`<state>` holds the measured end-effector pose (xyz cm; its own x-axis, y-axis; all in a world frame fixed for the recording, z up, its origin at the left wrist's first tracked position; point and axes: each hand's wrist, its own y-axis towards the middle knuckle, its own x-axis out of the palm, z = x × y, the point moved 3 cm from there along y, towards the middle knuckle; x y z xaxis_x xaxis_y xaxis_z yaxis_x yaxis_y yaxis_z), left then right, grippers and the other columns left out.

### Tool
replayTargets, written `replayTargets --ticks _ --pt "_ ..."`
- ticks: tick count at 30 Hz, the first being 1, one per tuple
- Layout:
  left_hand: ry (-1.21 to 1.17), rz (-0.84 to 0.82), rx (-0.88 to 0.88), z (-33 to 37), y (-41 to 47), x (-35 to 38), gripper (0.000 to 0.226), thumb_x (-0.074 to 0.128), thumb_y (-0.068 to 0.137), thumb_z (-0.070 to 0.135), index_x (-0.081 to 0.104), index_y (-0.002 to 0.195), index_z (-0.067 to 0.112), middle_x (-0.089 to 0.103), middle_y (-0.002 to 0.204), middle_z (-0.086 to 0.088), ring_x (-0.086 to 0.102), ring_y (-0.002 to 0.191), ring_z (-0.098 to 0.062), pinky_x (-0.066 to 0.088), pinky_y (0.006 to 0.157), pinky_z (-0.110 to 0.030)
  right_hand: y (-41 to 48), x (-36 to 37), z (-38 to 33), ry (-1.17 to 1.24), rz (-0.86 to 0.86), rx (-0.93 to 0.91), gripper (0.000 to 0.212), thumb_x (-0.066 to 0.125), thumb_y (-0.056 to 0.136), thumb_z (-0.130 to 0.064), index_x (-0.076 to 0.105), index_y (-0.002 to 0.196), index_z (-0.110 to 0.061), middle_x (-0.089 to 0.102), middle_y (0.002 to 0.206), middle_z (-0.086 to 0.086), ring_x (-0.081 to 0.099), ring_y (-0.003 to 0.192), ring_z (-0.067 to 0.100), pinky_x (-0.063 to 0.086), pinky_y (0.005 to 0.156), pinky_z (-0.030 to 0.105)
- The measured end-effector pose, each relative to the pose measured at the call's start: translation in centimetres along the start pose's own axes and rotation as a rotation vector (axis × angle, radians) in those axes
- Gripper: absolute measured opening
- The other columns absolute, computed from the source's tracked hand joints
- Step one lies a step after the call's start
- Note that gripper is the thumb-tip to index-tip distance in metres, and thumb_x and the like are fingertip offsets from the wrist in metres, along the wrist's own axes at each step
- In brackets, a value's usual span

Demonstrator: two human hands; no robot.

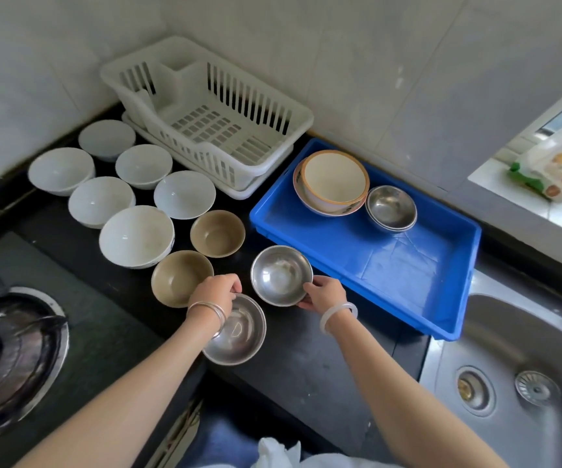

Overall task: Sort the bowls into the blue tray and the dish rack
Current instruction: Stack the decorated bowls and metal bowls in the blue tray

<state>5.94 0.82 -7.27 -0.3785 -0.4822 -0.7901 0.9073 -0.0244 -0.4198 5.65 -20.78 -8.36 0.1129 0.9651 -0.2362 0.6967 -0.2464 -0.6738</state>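
Observation:
My right hand (325, 293) grips the near rim of a steel bowl (279, 273) beside the blue tray (407, 265). My left hand (217, 292) pinches the far rim of a second steel bowl (239, 332) on the black counter. The tray holds stacked orange-rimmed cream bowls (332, 180) and nested steel bowls (391, 207) at its far end. The white dish rack (205, 106) at the back holds no bowls. Several white bowls (136, 236) and two brown bowls (217, 233) (178, 276) stand on the counter to the left.
A gas stove with a dark pot lid (6, 359) sits at the left. A steel sink (516, 376) lies at the right, under the tray's near corner. A food packet (556, 170) rests on the window sill.

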Motion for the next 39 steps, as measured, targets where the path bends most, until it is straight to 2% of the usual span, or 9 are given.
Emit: replayTargets --ticks 7,10,15,19,25,29,33,36,39 --pt "-0.167 -0.078 0.026 0.7 0.7 -2.2 0.017 0.06 0.082 0.007 0.061 0.076 0.023 0.063 0.074 0.008 0.059 0.074 -0.01 0.039 0.061 -0.018 -0.3 -1.9 1.0 -0.021 0.015 -0.007 0.026 0.052 0.09 -0.003 0.061 0.074 -0.022 0.067 0.077 0.002 0.067 0.066 0.012 0.054 0.047 0.016" --pt "-0.232 -0.043 0.054 1.6 1.1 -3.6 0.017 0.062 0.081 0.006 0.06 0.076 0.022 0.06 0.071 0.011 0.055 0.069 -0.003 0.037 0.059 -0.014 -0.3 -2.2 1.5 -0.044 0.009 0.0 0.018 0.053 0.09 -0.005 0.064 0.084 -0.017 0.068 0.079 0.003 0.068 0.068 0.011 0.054 0.049 0.016" --pt "-0.251 0.027 0.042 3.9 1.7 -3.8 0.013 0.062 0.082 0.006 0.06 0.08 0.019 0.057 0.068 0.01 0.057 0.074 -0.013 0.044 0.071 -0.027 -0.4 -2.3 2.6 -0.024 -0.018 0.028 0.015 0.055 0.091 -0.006 0.066 0.097 -0.013 0.07 0.079 0.003 0.069 0.067 0.01 0.054 0.05 0.016" --pt "-0.253 0.039 -0.008 5.2 1.9 -2.4 0.011 0.06 0.082 0.006 0.063 0.084 0.016 0.062 0.076 0.004 0.06 0.08 -0.018 0.05 0.078 -0.031 -0.5 -2.6 3.3 -0.009 -0.024 0.057 0.019 0.055 0.091 -0.009 0.065 0.108 -0.01 0.07 0.085 0.005 0.07 0.069 0.011 0.055 0.052 0.017" --pt "-0.284 0.05 -0.058 5.4 2.1 -0.7 0.009 0.061 0.082 0.007 0.061 0.087 0.014 0.065 0.083 -0.001 0.059 0.078 -0.017 0.047 0.073 -0.028 -1.0 -3.0 3.7 0.089 -0.083 0.086 0.023 0.053 0.093 -0.013 0.064 0.113 -0.007 0.07 0.101 0.013 0.071 0.081 0.022 0.06 0.061 0.024" --pt "-0.296 0.047 -0.075 5.8 2.3 -0.2 0.008 0.061 0.082 0.008 0.061 0.088 0.013 0.067 0.087 -0.004 0.061 0.082 -0.019 0.048 0.073 -0.029 -1.3 -3.2 3.7 0.214 -0.096 0.125 0.028 0.046 0.097 -0.03 0.062 0.104 -0.009 0.066 0.11 0.015 0.07 0.08 0.025 0.06 0.059 0.026" --pt "-0.306 0.027 -0.084 6.3 2.2 0.8 0.008 0.061 0.083 0.008 0.061 0.09 0.012 0.067 0.089 -0.005 0.063 0.085 -0.021 0.05 0.075 -0.03 -1.2 -3.1 3.7 0.177 -0.08 0.108 0.042 0.043 0.096 -0.042 0.053 0.125 -0.013 0.06 0.122 0.008 0.071 0.078 0.025 0.061 0.065 0.032" --pt "-0.332 0.044 -0.092 5.9 2.1 1.4 0.008 0.061 0.083 0.009 0.06 0.09 0.013 0.067 0.094 -0.006 0.059 0.082 -0.018 0.046 0.071 -0.029 -1.2 -2.9 3.6 0.144 -0.081 0.088 0.038 0.047 0.095 -0.04 0.054 0.126 -0.019 0.059 0.124 0.006 0.072 0.078 0.023 0.061 0.065 0.032" --pt "-0.469 -0.016 -0.174 4.9 2.1 2.3 0.017 0.059 0.086 0.012 0.06 0.103 0.012 0.066 0.104 -0.007 0.06 0.09 -0.02 0.049 0.078 -0.032 -1.2 -2.8 3.5 0.114 -0.091 0.066 0.029 0.049 0.095 -0.034 0.058 0.119 -0.021 0.061 0.121 0.007 0.072 0.078 0.021 0.061 0.061 0.029"
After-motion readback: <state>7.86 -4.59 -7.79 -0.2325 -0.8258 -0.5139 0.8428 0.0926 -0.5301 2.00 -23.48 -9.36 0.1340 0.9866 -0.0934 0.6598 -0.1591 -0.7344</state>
